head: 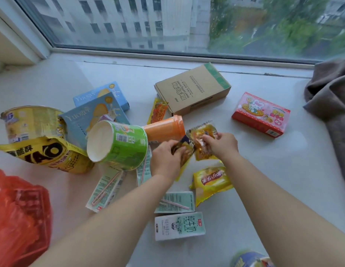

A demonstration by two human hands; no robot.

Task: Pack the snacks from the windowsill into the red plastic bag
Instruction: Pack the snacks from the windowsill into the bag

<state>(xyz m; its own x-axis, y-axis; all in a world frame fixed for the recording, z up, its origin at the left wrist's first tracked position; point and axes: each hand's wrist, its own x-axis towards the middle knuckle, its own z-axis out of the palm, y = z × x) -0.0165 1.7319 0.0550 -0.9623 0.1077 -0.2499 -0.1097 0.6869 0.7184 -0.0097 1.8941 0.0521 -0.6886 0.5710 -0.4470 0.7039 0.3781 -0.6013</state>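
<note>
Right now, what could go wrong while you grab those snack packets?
Both hands, left and right, pinch small packets together, so one may slip out. The green cup lies tipped beside the left hand, leaning on other snacks; a nudge could roll it. The red bag sits far left, so packets might drop on the way.

Snacks lie scattered across the pale windowsill: a green cup tipped on its side, an orange cup behind it, two blue boxes, a yellow bag, milk cartons, a pink box. The crumpled red plastic bag sits at the near left edge.
</note>
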